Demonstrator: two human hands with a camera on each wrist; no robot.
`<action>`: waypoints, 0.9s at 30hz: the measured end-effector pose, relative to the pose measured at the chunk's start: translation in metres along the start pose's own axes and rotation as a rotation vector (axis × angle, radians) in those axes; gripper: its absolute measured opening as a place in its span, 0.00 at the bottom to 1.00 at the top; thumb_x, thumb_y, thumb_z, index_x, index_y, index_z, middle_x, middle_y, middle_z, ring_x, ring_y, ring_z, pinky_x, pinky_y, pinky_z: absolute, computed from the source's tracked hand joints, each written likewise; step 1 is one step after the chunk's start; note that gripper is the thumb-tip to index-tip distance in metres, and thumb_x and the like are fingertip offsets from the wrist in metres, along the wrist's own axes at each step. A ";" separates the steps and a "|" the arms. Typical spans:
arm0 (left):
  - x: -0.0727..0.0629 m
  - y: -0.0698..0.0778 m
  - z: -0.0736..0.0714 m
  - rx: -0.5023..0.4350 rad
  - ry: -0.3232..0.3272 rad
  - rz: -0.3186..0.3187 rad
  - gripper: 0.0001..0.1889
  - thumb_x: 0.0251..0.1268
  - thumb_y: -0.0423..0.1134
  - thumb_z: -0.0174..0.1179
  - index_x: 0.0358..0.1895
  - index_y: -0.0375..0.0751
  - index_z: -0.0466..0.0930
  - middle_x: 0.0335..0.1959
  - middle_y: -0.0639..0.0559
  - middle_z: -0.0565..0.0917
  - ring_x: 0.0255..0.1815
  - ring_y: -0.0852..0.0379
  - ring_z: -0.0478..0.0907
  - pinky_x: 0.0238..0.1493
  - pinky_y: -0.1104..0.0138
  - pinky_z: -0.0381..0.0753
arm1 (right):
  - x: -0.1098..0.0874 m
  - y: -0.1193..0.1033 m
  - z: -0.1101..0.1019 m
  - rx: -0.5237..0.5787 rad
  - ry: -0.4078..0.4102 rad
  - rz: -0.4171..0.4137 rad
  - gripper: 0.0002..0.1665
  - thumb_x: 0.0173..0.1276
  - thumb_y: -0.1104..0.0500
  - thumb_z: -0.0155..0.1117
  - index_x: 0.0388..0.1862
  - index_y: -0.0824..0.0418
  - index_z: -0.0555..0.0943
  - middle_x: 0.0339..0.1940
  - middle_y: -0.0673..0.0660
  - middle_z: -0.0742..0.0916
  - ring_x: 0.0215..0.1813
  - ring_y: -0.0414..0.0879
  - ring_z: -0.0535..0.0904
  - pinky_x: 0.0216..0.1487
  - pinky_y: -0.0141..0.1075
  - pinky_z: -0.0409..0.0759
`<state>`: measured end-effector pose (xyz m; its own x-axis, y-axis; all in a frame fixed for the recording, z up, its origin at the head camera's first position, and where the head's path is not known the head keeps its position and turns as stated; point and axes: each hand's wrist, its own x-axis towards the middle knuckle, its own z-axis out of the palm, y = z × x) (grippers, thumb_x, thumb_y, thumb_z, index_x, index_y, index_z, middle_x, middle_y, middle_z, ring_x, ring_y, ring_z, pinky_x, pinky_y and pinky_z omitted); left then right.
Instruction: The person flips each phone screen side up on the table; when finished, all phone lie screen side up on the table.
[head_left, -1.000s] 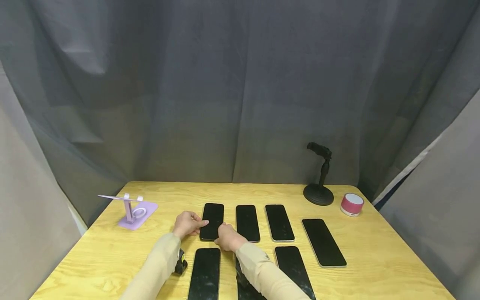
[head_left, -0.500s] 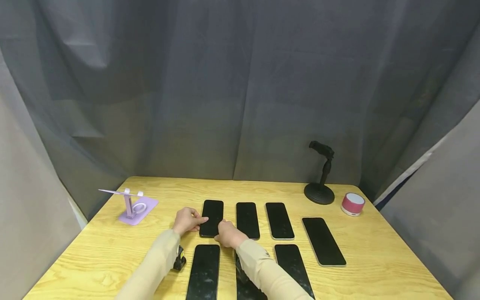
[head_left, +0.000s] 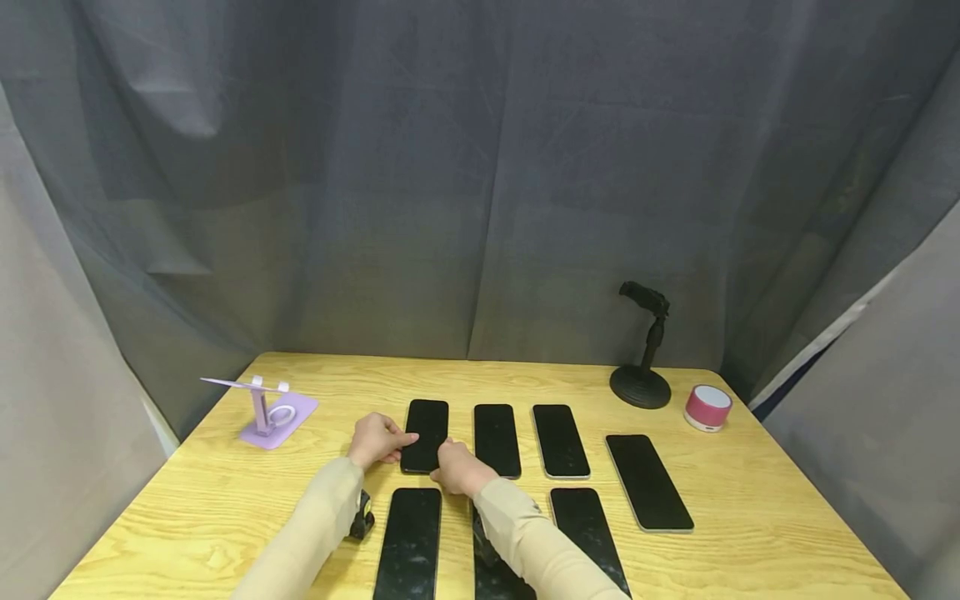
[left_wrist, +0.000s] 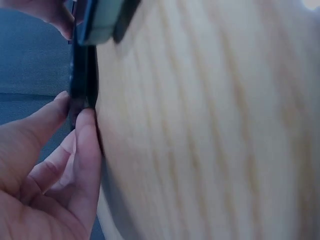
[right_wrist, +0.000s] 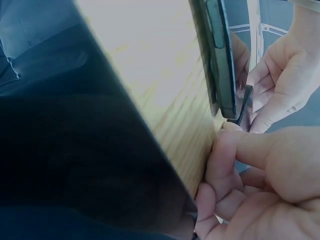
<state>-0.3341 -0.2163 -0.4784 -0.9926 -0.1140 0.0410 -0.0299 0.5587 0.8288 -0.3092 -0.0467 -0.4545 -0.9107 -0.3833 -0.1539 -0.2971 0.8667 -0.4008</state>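
Note:
A black smartphone (head_left: 426,435) lies screen up in the back row, at its left end. My left hand (head_left: 378,440) pinches its left edge, the thumb over the screen side and the fingers beneath, as the left wrist view shows. At the phone's lower right corner, my right hand (head_left: 459,468) grips the edge with thumb and curled fingers. Both hands (right_wrist: 285,75) appear close together in the right wrist view. A second phone (head_left: 497,440) lies just to the right, and another phone (head_left: 408,542) lies in front.
More phones lie rightward, including a large silver-edged phone (head_left: 649,483). My right forearm covers part of a front-row phone (head_left: 491,575). A lilac folding stand (head_left: 279,419) is at back left. A black stand (head_left: 640,385) and a pink round speaker (head_left: 707,408) are at back right.
The head view has tilted slightly, so the table sits a little higher in it. Both hands stay on the same phone, with hardly any movement.

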 end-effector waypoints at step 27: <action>-0.012 0.022 -0.035 0.273 0.123 0.284 0.22 0.65 0.40 0.62 0.57 0.28 0.74 0.47 0.35 0.83 0.49 0.40 0.80 0.50 0.51 0.81 | -0.071 0.083 -0.097 -0.009 0.197 -0.158 0.35 0.72 0.56 0.57 0.71 0.73 0.60 0.50 0.69 0.77 0.37 0.51 0.79 0.39 0.43 0.79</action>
<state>-0.3187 -0.2317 -0.4411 -0.9449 -0.0120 0.3271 0.1969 0.7775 0.5973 -0.2977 0.0838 -0.3890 -0.8909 -0.4454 0.0891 -0.4418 0.8041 -0.3977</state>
